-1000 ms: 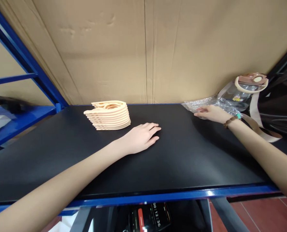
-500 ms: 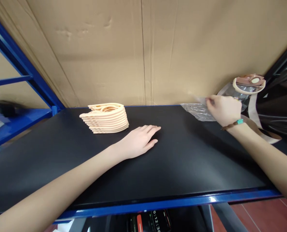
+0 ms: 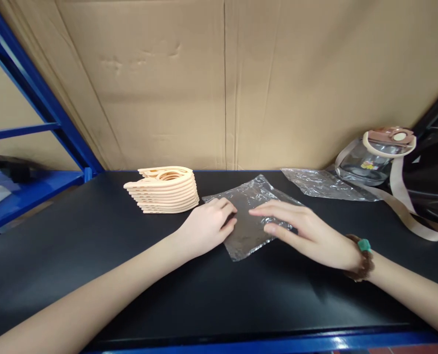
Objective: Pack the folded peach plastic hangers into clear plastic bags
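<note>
A clear plastic bag [image 3: 246,228] lies flat and wrinkled on the black tabletop, between my hands. My left hand [image 3: 209,223] is at the bag's left edge, its fingers curled onto the film with the thumb close by. Over the bag's right part, my right hand [image 3: 303,228] is stretched out with fingers and thumb apart, gripping nothing. Just left of the bag stands a neat stack of cream-coloured flat plastic pieces [image 3: 167,191], rounded at the right end and looking like hangers.
Further right lies more clear plastic film [image 3: 325,184]. Behind it stands a clear water bottle [image 3: 373,157] with a brown lid; its beige strap [image 3: 412,211] trails over the table. Cardboard [image 3: 160,88] backs the table, and a blue metal frame [image 3: 71,142] borders it at left.
My right hand has brought a plastic bag from the right to the middle and opened its fingers. My left hand's fingers have curled at the bag's edge. The view has shifted slightly.
</note>
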Action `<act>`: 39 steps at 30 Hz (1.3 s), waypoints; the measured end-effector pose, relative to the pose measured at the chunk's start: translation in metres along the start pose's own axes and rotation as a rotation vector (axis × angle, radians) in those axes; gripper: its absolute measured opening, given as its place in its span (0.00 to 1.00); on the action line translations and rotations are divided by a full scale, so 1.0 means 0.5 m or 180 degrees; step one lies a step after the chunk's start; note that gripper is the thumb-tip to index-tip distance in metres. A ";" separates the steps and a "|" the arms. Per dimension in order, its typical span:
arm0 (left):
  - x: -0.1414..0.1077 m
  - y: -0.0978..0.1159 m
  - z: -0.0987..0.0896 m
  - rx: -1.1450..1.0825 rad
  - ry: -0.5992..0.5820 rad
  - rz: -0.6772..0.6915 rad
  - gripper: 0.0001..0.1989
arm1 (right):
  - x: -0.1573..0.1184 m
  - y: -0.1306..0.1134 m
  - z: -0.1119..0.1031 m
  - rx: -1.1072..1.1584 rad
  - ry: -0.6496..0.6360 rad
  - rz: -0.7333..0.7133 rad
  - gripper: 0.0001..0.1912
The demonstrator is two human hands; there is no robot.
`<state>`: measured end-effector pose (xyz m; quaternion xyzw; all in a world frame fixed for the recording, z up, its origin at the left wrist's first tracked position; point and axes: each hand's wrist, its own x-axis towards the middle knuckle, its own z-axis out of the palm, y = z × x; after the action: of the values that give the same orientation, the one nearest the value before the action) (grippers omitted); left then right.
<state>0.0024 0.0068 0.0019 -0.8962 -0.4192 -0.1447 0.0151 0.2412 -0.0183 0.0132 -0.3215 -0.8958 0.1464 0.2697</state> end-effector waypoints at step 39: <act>-0.014 -0.017 -0.032 -0.0714 -0.1648 0.0249 0.58 | -0.009 0.092 0.002 -0.0269 -0.1095 0.0284 0.39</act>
<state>-0.0122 0.0049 0.0143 -0.9149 -0.3556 0.0443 -0.1861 0.2666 0.0130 -0.0092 -0.3422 -0.9189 0.1732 0.0920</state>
